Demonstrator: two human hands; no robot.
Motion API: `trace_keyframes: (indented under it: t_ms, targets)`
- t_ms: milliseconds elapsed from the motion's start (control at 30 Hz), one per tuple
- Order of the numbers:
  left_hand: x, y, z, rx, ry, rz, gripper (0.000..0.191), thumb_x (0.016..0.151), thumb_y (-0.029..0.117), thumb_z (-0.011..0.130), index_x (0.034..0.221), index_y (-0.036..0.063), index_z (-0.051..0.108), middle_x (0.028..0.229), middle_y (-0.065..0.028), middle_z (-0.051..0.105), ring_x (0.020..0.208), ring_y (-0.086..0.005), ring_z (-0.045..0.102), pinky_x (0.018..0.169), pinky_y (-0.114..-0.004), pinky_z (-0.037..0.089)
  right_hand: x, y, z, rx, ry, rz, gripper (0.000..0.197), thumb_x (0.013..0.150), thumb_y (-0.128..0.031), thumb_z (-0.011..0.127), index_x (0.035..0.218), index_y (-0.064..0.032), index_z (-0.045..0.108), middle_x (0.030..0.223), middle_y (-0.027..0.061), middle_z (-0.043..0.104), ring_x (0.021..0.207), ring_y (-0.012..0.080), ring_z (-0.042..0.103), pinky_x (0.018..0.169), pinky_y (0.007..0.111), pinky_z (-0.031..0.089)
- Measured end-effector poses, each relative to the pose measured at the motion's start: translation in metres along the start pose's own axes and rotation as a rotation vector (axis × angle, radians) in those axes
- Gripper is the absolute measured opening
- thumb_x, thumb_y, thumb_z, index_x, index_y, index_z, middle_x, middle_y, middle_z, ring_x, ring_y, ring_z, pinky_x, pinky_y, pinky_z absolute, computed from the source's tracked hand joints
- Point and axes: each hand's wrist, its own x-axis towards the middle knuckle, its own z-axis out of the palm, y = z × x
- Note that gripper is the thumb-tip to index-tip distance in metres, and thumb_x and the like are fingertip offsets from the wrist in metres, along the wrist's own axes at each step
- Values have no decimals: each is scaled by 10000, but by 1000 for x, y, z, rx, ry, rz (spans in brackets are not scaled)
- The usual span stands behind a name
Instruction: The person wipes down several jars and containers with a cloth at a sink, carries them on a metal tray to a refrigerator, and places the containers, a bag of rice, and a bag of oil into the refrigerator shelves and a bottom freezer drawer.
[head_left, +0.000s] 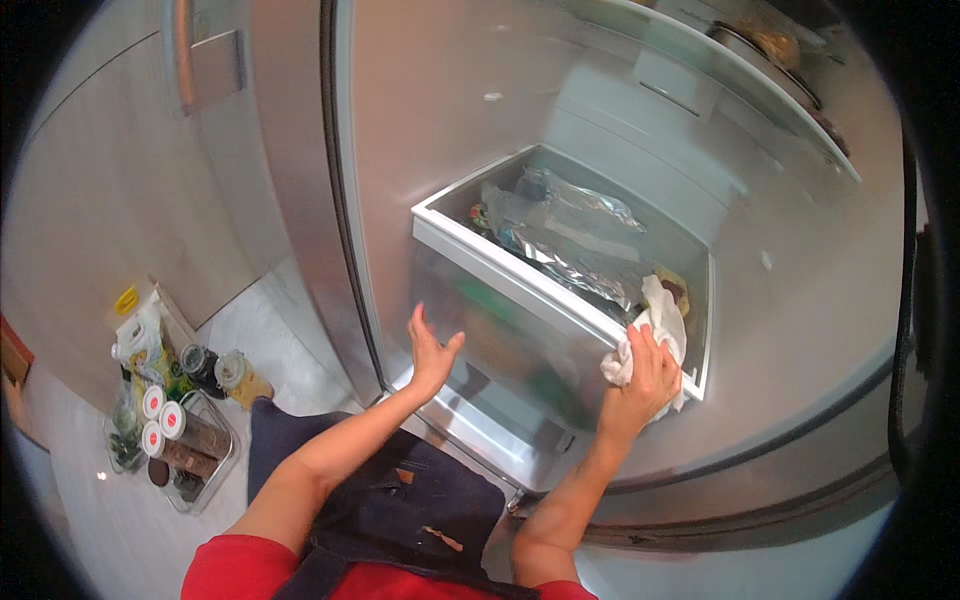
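Note:
A clear refrigerator drawer (487, 300) with a white rim stands in front of me inside the open refrigerator. Foil and clear plastic wrapped packages (577, 232) fill much of it. My right hand (645, 375) grips a white cloth (664, 315) against the front right corner of the rim; part of the cloth hangs over into the drawer. My left hand (433, 360) is raised before the drawer's front left side, fingers apart and holding nothing. Whether it touches the drawer front cannot be told.
A glass shelf (720, 60) holding a pot (765, 60) spans above the drawer. On the floor at left are a clear tray (217, 480) of white-lidded containers (195, 429), glass jars (244, 379) and a plastic pouch (148, 345). The refrigerator's side wall (390, 150) rises left of the drawer.

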Motion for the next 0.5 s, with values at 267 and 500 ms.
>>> trace_keyframes:
  t_ms: [267, 500]
  targets:
    - [50, 125, -28, 500, -11, 828, 791, 656, 224, 741, 1343, 166, 353, 1422, -122, 251, 1322, -391, 170, 995, -546, 240, 4, -1, 11, -17, 61, -138, 322, 702, -101, 647, 1023, -78, 654, 1055, 78, 640, 1003, 280, 545, 916, 393, 355]
    - [41, 129, -11, 444, -69, 834, 870, 585, 224, 762, 1348, 203, 345, 1439, -100, 242, 1333, -421, 112, 844, -545, 320, 5, 21, 4, 31, 216, -313, 223, 786, -169, 633, 969, -48, 673, 937, 97, 668, 876, 285, 606, 796, 378, 454]
